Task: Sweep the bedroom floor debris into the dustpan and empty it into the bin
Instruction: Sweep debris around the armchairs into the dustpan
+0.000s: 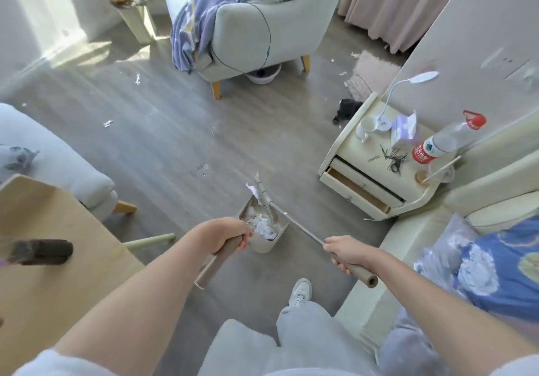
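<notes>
My left hand (226, 237) is clenched around the dustpan's handle (214, 262) and my right hand (345, 251) is wrapped tight around the broom's grip (360, 273), its thin shaft running forward to the broom head (262, 196) at the pan's front lip. The dustpan (264, 227) sits on the floor between my hands, already heaped with white paper scraps. Beyond it the wood floor (163, 130) lies open, a few scraps (108, 123) scattered toward the armchair (248, 23), and the bin (137, 17) stands at the far wall.
</notes>
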The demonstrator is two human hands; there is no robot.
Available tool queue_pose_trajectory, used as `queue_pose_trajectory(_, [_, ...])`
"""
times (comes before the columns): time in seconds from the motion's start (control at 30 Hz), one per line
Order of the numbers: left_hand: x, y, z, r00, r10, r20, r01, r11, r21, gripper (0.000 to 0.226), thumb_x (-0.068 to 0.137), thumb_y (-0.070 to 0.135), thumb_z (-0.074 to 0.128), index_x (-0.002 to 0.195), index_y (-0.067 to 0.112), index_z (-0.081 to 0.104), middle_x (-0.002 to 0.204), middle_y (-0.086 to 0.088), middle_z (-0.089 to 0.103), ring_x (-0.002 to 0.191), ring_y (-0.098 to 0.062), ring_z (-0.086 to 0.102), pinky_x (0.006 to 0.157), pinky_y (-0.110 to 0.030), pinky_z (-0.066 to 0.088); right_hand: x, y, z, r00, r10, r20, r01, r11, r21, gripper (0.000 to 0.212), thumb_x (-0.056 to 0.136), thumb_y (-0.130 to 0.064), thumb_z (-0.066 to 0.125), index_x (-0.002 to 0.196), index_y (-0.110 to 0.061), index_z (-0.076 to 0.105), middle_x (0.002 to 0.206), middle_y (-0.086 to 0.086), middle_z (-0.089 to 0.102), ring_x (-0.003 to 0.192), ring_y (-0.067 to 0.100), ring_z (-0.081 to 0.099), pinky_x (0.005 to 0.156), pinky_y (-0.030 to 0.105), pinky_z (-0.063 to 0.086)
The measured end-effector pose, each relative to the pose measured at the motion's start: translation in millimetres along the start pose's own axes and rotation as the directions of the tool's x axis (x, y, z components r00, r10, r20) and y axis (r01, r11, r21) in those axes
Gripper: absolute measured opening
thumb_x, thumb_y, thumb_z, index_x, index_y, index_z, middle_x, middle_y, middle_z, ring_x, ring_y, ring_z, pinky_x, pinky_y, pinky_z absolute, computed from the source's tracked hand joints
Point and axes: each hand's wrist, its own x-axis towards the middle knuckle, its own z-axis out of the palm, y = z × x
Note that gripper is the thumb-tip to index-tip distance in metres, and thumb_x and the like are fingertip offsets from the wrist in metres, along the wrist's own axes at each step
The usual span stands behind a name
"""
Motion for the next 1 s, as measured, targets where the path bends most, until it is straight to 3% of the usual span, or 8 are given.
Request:
queue_pose_trajectory(0.2, [-12, 117, -30, 0.995, 0.098, 0.005, -0.096, 0.983, -0.156, 0.017, 0.085, 0.003, 0.046, 0.093, 0.014, 0.056, 0.063, -0.006, 0.058, 0.041, -0.007, 0.046, 0.04, -0.016, 0.044, 15, -82, -82, 0.996, -0.061, -0.071, 0.066, 0.995, 0.068, 0.043, 0.099, -0.025, 0.05, 0.142, -0.022, 0.044, 0.072, 0.007, 0.053, 0.041, 0.011, 0.044, 0.038, 0.019, 0.037])
queue_pose_trajectory(0.3, [-8, 178, -48, 0.992, 0.127, 0.019, -0.121, 0.976, -0.181, 0.016, 0.087, 0.004, 0.045, 0.09, 0.015, 0.055, 0.061, -0.004, 0.055, 0.039, -0.007, 0.046, 0.041, -0.015, 0.044, 33, -133, -112, 0.994, -0.015, -0.108, 0.036, 0.981, 0.19, 0.028, 0.1, -0.025, 0.049, 0.127, -0.024, 0.051, 0.072, 0.006, 0.053, 0.042, 0.01, 0.043, 0.037, 0.016, 0.036])
queue_pose_trajectory(0.43, [13, 276, -85, 0.986, 0.162, 0.032, -0.156, 0.979, -0.134, 0.014, 0.086, 0.003, 0.046, 0.088, 0.015, 0.054, 0.068, -0.005, 0.056, 0.04, -0.008, 0.049, 0.043, -0.015, 0.045, 73, -219, -169, 0.992, 0.075, -0.103, -0.033, 0.933, 0.359, 0.02, 0.099, -0.027, 0.05, 0.108, -0.01, 0.052, 0.07, 0.004, 0.051, 0.038, 0.007, 0.042, 0.034, 0.016, 0.035])
queue_pose_trajectory(0.63, [34, 411, -135, 0.983, 0.174, 0.059, -0.174, 0.985, -0.01, 0.012, 0.087, 0.002, 0.045, 0.088, 0.012, 0.052, 0.069, -0.007, 0.055, 0.036, -0.009, 0.05, 0.044, -0.016, 0.046, 89, -301, -241, 0.98, 0.112, -0.165, -0.012, 0.86, 0.51, 0.027, 0.099, -0.028, 0.051, 0.085, -0.006, 0.053, 0.064, 0.004, 0.055, 0.041, 0.008, 0.043, 0.033, 0.017, 0.037])
queue_pose_trajectory(0.8, [52, 525, -148, 0.983, 0.148, 0.103, -0.164, 0.972, 0.166, 0.013, 0.079, 0.001, 0.046, 0.077, 0.012, 0.05, 0.064, -0.009, 0.054, 0.047, -0.015, 0.047, 0.056, -0.021, 0.043, 99, -336, -303, 0.973, 0.142, -0.181, 0.012, 0.754, 0.657, 0.018, 0.099, -0.025, 0.049, 0.093, -0.008, 0.054, 0.066, 0.005, 0.051, 0.042, 0.008, 0.043, 0.034, 0.017, 0.037])
queue_pose_trajectory(1.0, [89, 658, -149, 0.982, 0.131, 0.136, -0.158, 0.963, 0.218, 0.013, 0.083, 0.003, 0.047, 0.092, 0.01, 0.053, 0.066, -0.008, 0.056, 0.042, -0.01, 0.049, 0.045, -0.018, 0.047, 152, -376, -402, 0.968, 0.18, -0.175, 0.009, 0.673, 0.739, 0.021, 0.099, -0.025, 0.05, 0.094, -0.005, 0.052, 0.067, 0.005, 0.052, 0.039, 0.008, 0.044, 0.033, 0.017, 0.038])
